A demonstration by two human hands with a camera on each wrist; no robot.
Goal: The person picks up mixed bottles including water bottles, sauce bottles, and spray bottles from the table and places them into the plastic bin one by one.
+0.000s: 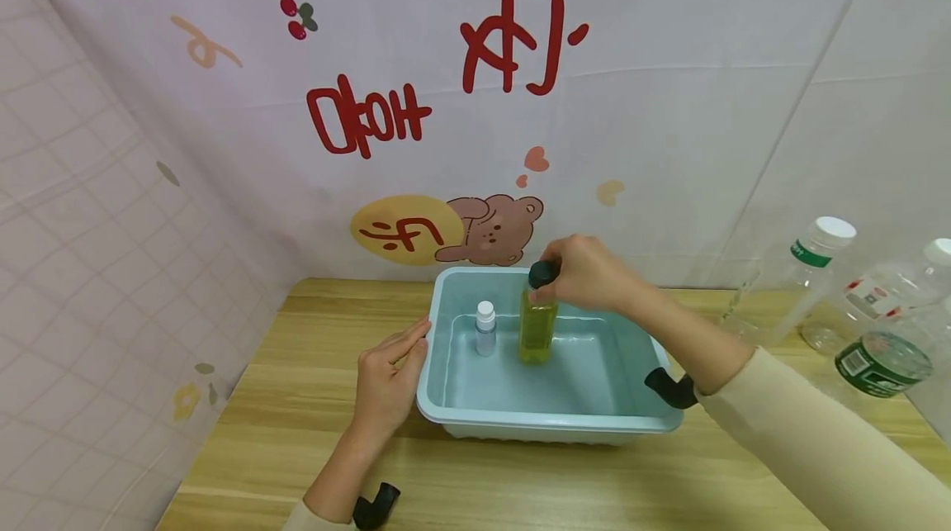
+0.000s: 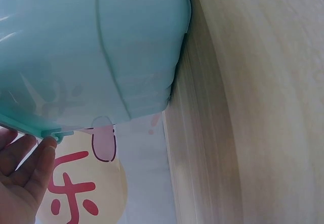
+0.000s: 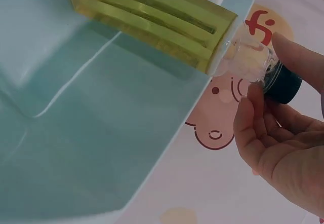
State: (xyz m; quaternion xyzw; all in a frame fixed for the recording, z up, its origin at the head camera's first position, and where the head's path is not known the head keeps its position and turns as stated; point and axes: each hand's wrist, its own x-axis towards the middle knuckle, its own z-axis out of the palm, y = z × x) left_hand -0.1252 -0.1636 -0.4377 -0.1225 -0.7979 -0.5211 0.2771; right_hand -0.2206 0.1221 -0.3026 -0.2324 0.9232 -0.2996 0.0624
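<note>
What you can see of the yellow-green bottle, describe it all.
The bottle is tall and flat-sided, apparently clear plastic or glass, with a dark cap on. Its body looks full of yellow-green liquid; the neck is clear. It is about upright inside the light-blue basin, right of the white-capped bottle. The right hand holds it at the neck and cap. Whether its base touches the floor is unclear.
</note>
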